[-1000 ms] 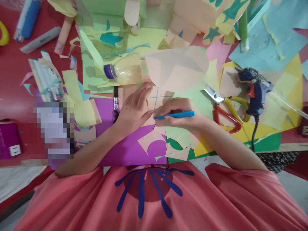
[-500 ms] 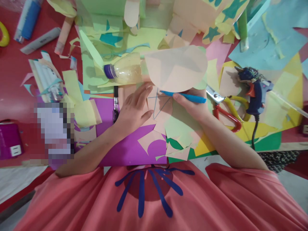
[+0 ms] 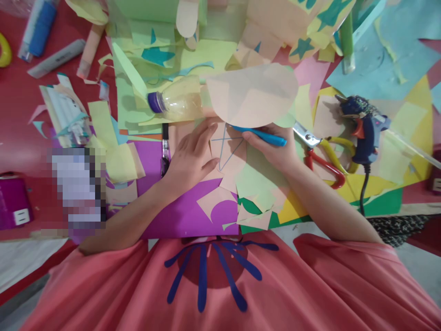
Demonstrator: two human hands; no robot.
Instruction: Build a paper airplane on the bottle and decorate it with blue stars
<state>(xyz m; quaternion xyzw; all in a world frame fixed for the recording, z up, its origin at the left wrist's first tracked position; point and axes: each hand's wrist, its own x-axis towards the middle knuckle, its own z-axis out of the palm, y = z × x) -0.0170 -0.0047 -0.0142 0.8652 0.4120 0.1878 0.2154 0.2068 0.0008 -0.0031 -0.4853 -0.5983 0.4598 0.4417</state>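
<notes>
Peach paper (image 3: 234, 161), marked with thin blue lines (image 3: 223, 147), lies under your left hand (image 3: 191, 154), its drawn part just to the right of those fingers (image 3: 206, 135). That hand rests spread out, gripping nothing, with the thumb (image 3: 210, 164) set apart and its tip near the lowest corner of the lines. Your right hand (image 3: 277, 151) grasps a blue pen (image 3: 265, 136), which slants across the upper part of the drawing; I cannot tell whether its tip touches the paper. Just above the pen is a rounded pale sheet (image 3: 255, 101), and scissors (image 3: 312, 140) lie just beside your right hand.
</notes>
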